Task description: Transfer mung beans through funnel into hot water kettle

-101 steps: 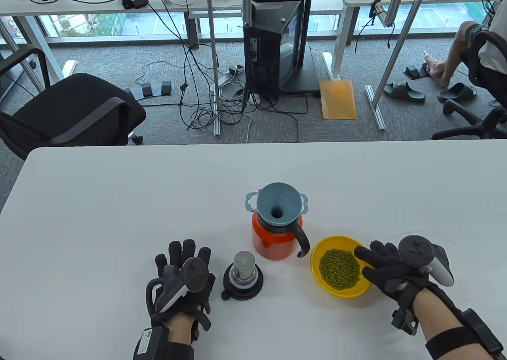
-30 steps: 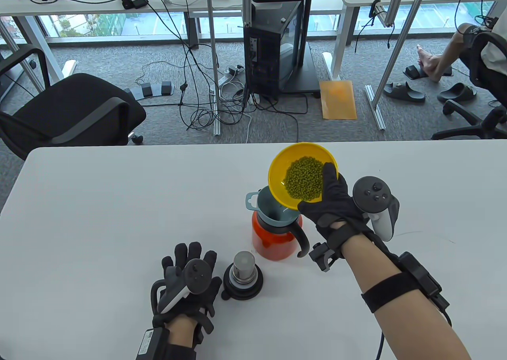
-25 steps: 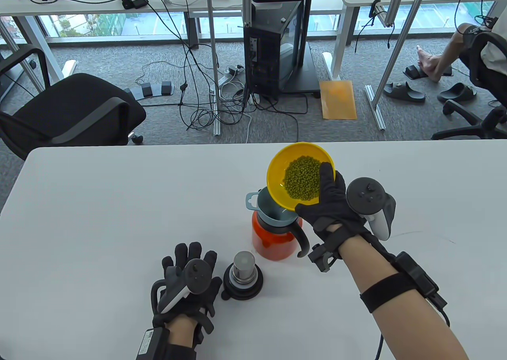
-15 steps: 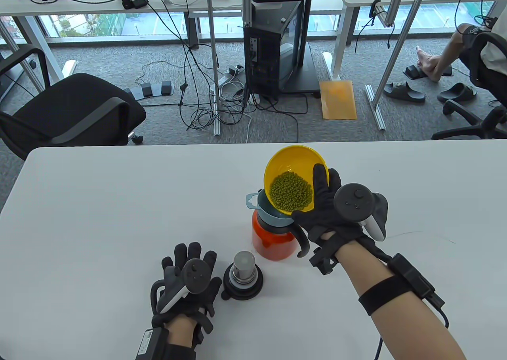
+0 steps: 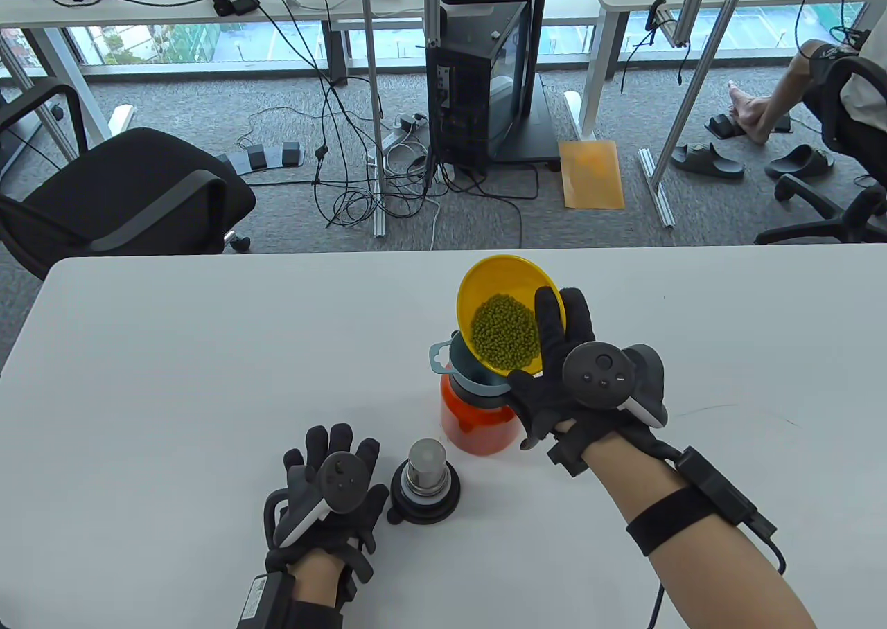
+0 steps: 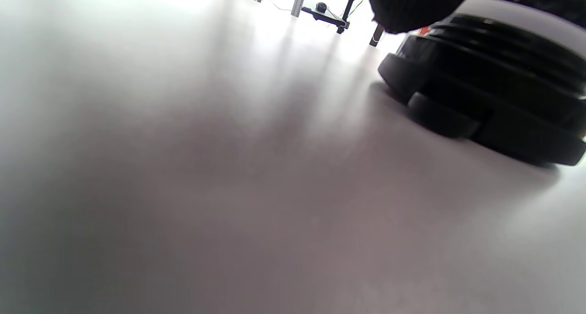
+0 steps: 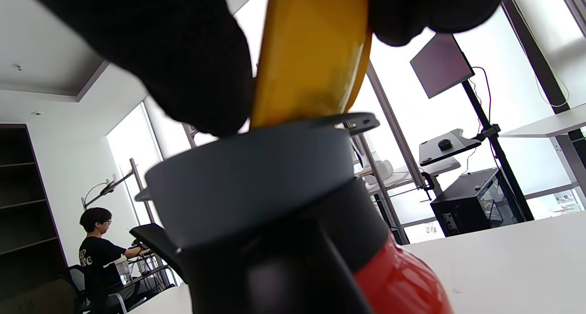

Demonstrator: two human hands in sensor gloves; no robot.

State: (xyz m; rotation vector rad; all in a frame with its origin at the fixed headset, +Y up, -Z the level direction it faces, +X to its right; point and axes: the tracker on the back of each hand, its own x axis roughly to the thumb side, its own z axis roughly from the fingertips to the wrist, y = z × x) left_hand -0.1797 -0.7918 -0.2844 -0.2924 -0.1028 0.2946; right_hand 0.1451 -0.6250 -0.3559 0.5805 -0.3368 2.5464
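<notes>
My right hand [image 5: 554,359] grips a yellow bowl [image 5: 485,289] of green mung beans [image 5: 504,331] and holds it steeply tilted over the grey-blue funnel [image 5: 461,373]. The funnel sits in the mouth of the red kettle [image 5: 478,424]. The beans have slid to the bowl's low edge, above the funnel. The right wrist view shows the bowl [image 7: 311,53] between my fingers, its edge dipping into the funnel [image 7: 256,176] on the kettle [image 7: 398,282]. My left hand [image 5: 329,490] rests flat on the table, fingers spread, holding nothing, beside the kettle's black lid [image 5: 424,483].
The lid also fills the upper right of the left wrist view [image 6: 494,85]. The white table [image 5: 173,352] stretches bare to the left and back. Beyond its far edge are an office chair [image 5: 118,199], cables and a computer tower [image 5: 481,68].
My right hand lifted the bowl from the table to above the funnel, then tilted it more; the beans slid to the low edge. My left hand stayed put.
</notes>
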